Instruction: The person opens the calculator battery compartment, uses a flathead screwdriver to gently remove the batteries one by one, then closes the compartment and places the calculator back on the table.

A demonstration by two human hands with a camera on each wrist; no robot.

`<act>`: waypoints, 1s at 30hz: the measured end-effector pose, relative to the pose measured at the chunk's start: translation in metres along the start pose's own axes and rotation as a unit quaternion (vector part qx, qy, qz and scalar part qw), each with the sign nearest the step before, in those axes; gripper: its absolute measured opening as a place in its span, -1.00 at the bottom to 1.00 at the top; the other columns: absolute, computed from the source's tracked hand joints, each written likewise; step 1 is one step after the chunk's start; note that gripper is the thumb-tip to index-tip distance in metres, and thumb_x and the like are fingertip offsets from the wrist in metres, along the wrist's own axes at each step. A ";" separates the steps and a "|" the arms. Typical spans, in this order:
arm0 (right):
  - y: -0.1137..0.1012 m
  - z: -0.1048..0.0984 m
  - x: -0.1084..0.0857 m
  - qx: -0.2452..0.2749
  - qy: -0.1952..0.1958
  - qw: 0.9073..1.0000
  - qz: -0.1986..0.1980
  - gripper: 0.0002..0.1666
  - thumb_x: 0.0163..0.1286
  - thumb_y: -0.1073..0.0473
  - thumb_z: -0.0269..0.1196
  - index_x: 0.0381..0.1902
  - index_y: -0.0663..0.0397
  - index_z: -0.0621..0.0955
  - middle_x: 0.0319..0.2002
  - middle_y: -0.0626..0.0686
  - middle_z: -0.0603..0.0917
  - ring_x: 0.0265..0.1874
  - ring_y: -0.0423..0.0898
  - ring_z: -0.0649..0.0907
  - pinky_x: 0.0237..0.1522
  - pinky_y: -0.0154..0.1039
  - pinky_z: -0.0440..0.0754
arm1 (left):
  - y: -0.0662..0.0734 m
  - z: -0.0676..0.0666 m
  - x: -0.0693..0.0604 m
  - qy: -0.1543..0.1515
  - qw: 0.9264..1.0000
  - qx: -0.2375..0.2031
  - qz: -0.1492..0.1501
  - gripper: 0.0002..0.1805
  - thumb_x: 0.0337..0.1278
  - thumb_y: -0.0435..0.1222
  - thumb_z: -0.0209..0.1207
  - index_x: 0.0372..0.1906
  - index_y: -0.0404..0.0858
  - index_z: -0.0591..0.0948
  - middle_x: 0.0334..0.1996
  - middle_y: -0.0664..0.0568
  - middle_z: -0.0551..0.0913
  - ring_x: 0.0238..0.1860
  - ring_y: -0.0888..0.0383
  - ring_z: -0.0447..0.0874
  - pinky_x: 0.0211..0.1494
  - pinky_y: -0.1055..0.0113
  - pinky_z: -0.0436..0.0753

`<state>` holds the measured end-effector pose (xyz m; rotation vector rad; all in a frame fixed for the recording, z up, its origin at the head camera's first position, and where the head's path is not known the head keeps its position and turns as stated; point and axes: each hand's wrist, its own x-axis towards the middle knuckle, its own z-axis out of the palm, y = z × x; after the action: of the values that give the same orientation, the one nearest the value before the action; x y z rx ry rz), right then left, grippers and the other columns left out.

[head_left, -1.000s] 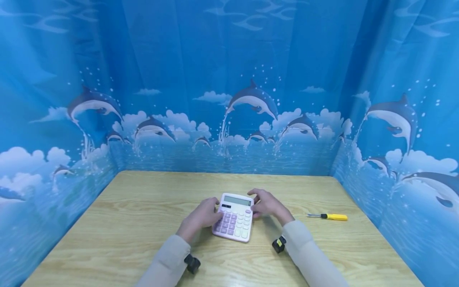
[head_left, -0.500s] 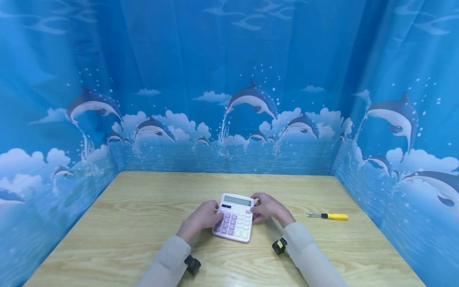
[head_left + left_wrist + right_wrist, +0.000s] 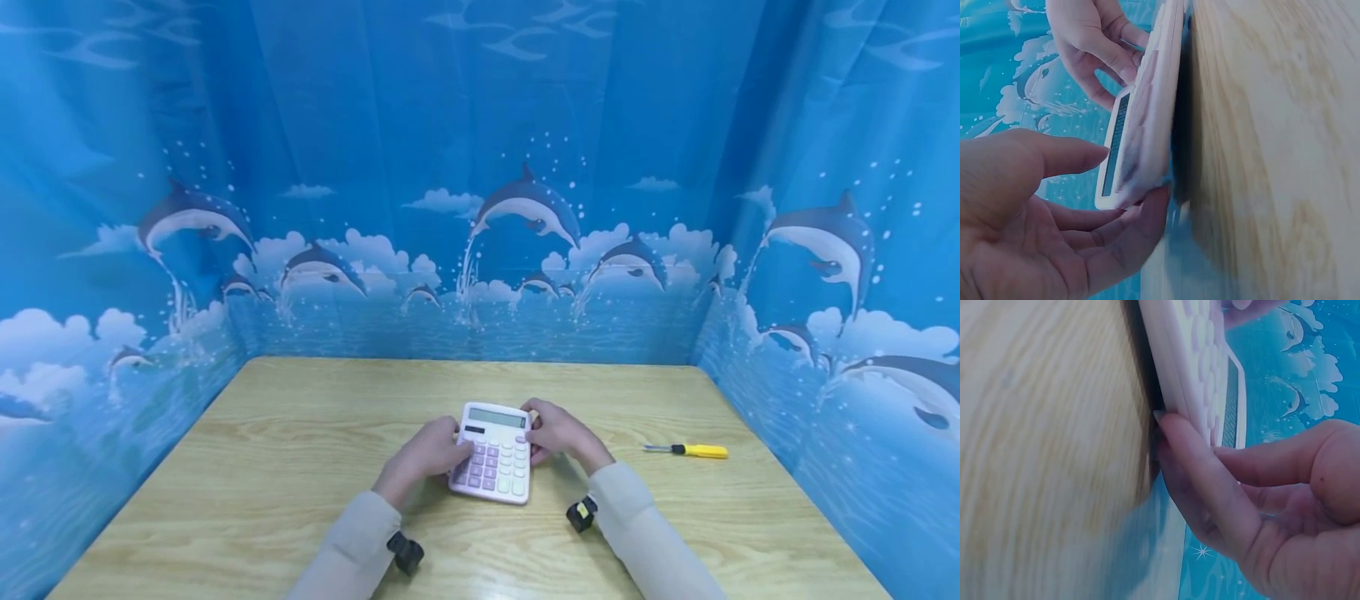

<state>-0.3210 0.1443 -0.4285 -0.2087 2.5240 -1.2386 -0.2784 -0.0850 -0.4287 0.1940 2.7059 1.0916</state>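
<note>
- Left grip (image 3: 424,454): pinching the calculator (image 3: 498,465) by its left edge.
- Right grip (image 3: 561,431): pinching its right edge.
- Calculator: between both grips.
- Yellow-handled screwdriver (image 3: 699,451): right of the right grip, on the table (image 3: 315,400).

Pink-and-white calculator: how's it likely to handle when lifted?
The pink-and-white rectangular plastic-looking calculator is likely stiff: no bend shows between the left hand and right hand. Probably light for its size, given the slim body. Unlikely to roll, being broad and flat.
</note>
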 end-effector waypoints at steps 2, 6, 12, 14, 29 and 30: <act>0.000 0.000 0.000 0.004 0.003 1.000 -0.002 -0.46 0.39 0.52 0.20 0.30 0.30 0.43 -0.29 0.22 0.61 -0.47 0.01 0.69 -0.43 -0.16 0.82 | 0.002 -0.001 -0.001 0.005 1.000 -0.003 0.010 -0.55 0.38 -0.23 0.20 0.16 -0.51 0.51 -0.43 -0.09 0.60 -0.51 0.10 0.58 -0.50 0.32 0.63; 0.000 0.001 0.000 0.007 0.016 1.000 -0.006 -0.48 0.35 0.57 0.17 0.26 0.34 0.41 -0.31 0.23 0.60 -0.52 0.01 0.69 -0.46 -0.16 0.81 | 0.006 -0.003 -0.002 0.008 0.999 -0.010 0.033 -0.45 0.37 -0.28 0.21 0.31 -0.52 0.42 -0.50 -0.07 0.59 -0.59 0.08 0.59 -0.57 0.27 0.66; 0.001 0.002 0.002 0.001 0.029 1.000 -0.003 -0.48 0.34 0.57 0.16 0.25 0.35 0.38 -0.30 0.22 0.58 -0.50 0.00 0.69 -0.46 -0.17 0.81 | 0.008 -0.004 -0.004 -0.001 0.999 -0.026 0.033 -0.33 0.33 -0.33 0.22 0.46 -0.47 0.30 -0.47 -0.08 0.59 -0.61 0.01 0.66 -0.54 0.15 0.75; 0.000 0.003 0.002 0.007 0.030 1.000 0.000 -0.47 0.34 0.58 0.15 0.25 0.35 0.37 -0.29 0.23 0.58 -0.49 0.01 0.69 -0.44 -0.17 0.82 | 0.007 -0.004 -0.004 -0.004 0.999 -0.031 0.027 -0.29 0.32 -0.33 0.23 0.49 -0.44 0.28 -0.44 -0.09 0.59 -0.61 0.01 0.66 -0.54 0.15 0.75; -0.001 0.006 0.003 0.021 0.035 0.999 0.009 -0.46 0.33 0.57 0.14 0.26 0.33 0.35 -0.24 0.26 0.60 -0.46 0.03 0.70 -0.43 -0.17 0.82 | 0.011 -0.005 -0.006 0.000 0.998 -0.053 0.034 -0.10 0.16 -0.34 0.37 0.54 -0.40 0.19 -0.29 -0.09 0.65 -0.47 0.09 0.63 -0.44 0.20 0.75; -0.001 0.006 0.003 0.023 0.036 0.999 0.009 -0.45 0.33 0.56 0.14 0.27 0.32 0.35 -0.25 0.26 0.60 -0.46 0.02 0.70 -0.42 -0.18 0.82 | 0.011 -0.006 -0.007 0.000 0.998 -0.055 0.035 -0.08 0.15 -0.35 0.38 0.55 -0.39 0.17 -0.27 -0.10 0.65 -0.47 0.09 0.63 -0.44 0.19 0.75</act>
<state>-0.3214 0.1384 -0.4319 -0.1322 2.5483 -1.3178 -0.2730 -0.0818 -0.4159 0.2734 2.6489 1.2562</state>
